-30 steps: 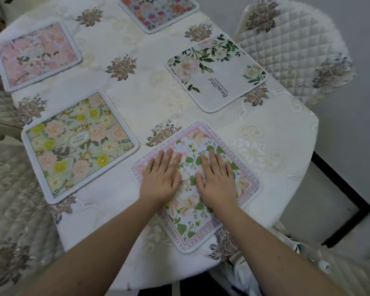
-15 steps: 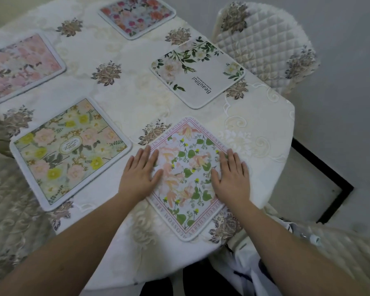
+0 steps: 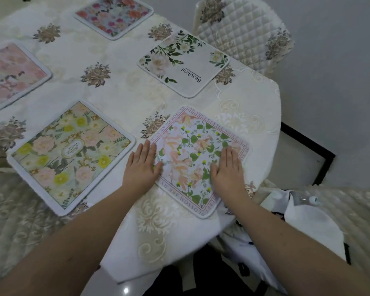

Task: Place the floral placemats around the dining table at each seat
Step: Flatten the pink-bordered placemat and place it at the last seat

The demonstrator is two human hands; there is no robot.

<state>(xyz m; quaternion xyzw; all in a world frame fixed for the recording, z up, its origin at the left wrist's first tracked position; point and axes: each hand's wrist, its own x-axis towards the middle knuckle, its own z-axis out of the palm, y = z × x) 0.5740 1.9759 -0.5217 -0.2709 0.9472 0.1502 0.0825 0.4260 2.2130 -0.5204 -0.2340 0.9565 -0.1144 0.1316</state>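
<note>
Table: hands flat, spread wider vs earlier – left hand, right hand at near placemat edges.

matt printed cloth placemat on embroidered fabric tablecloth

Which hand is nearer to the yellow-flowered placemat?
Left. The left hand lies flat on the near placemat's left edge, just right of the yellow-flowered placemat. The right hand rests on the near placemat's far right side.
</note>
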